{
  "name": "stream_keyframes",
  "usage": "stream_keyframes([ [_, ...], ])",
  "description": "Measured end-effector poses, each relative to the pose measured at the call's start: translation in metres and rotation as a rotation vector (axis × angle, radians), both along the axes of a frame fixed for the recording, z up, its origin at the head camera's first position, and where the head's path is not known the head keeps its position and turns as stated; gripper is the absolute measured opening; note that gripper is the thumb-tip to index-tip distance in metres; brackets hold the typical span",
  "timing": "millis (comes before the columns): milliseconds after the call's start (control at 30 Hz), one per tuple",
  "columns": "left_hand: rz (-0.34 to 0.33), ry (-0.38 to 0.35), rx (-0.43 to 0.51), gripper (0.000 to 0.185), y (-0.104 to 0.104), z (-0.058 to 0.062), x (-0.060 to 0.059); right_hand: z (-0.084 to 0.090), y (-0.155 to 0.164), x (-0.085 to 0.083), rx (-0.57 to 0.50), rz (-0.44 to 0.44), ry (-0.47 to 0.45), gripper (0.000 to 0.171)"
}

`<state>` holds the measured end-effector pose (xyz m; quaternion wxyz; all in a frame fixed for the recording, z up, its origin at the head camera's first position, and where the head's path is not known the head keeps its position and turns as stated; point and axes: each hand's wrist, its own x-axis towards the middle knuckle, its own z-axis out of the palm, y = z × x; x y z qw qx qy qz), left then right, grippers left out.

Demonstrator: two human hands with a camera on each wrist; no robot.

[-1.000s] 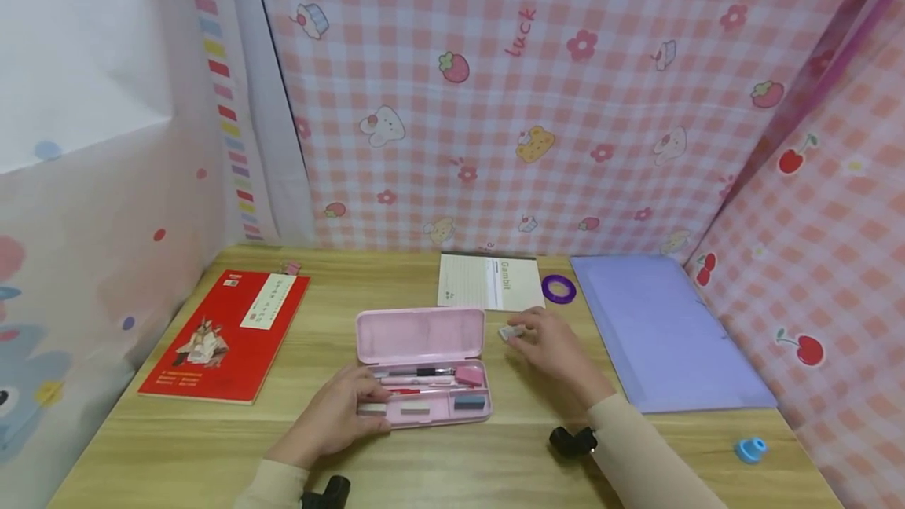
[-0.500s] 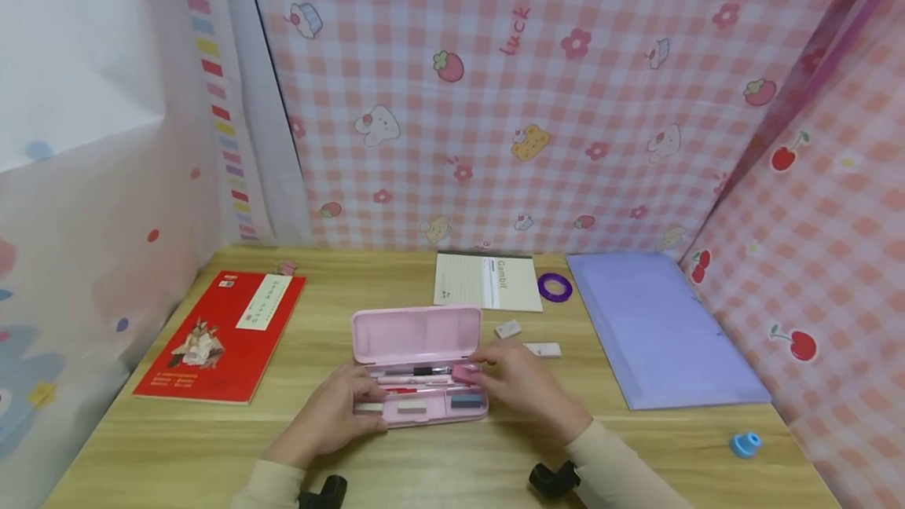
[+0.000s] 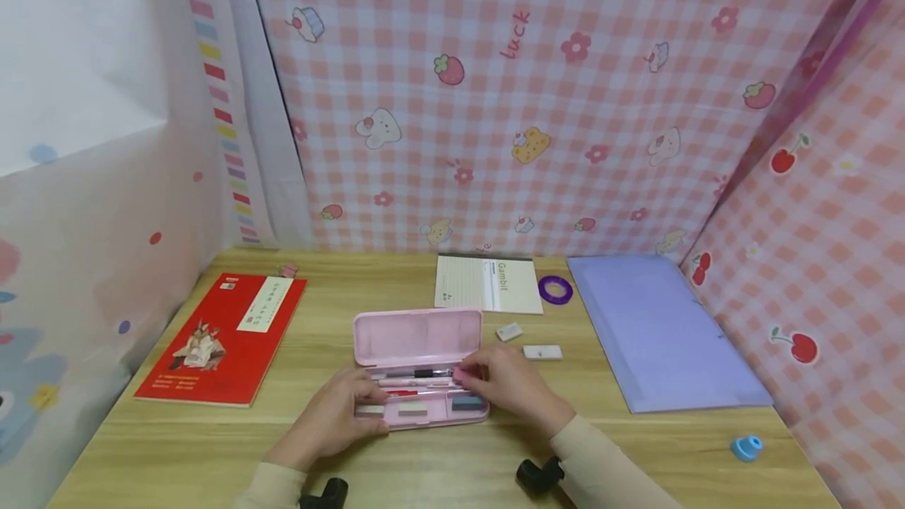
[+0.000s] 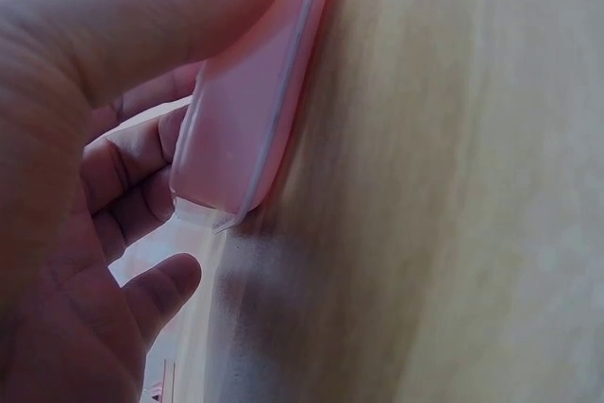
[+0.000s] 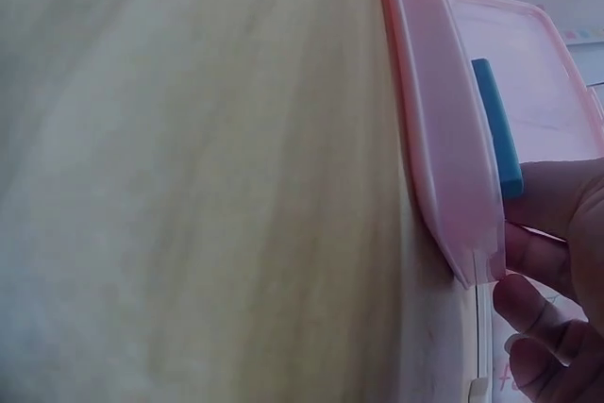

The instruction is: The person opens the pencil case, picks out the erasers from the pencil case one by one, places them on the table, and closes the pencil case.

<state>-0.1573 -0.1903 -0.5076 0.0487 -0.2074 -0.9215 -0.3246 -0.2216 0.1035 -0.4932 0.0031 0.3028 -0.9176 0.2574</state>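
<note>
Wooden tabletop [image 3: 431,470], gingham backdrop [image 3: 629,93]: left grip [image 3: 339,412] holds case [image 3: 417,338], right grip [image 3: 514,383] pinches pink block [image 3: 458,377].

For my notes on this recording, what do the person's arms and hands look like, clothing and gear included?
Both the left hand and right hand are bare. The left sleeve and right sleeve are long, plain and beige. At each wrist a bent, rounded black piece sticks out: left piece, right piece.
</note>
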Motion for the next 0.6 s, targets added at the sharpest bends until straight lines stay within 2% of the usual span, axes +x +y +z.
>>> stream_keyframes([
  [333,0.009,-0.006,0.002,0.03,0.0,0.001,0.001,0.0,-0.002,-0.001,0.013,-0.006,0.018,0.013],
  [600,0.005,-0.005,-0.003,0.03,0.0,0.001,0.0,0.01,0.015,0.006,-0.145,-0.028,0.059,0.017],
])
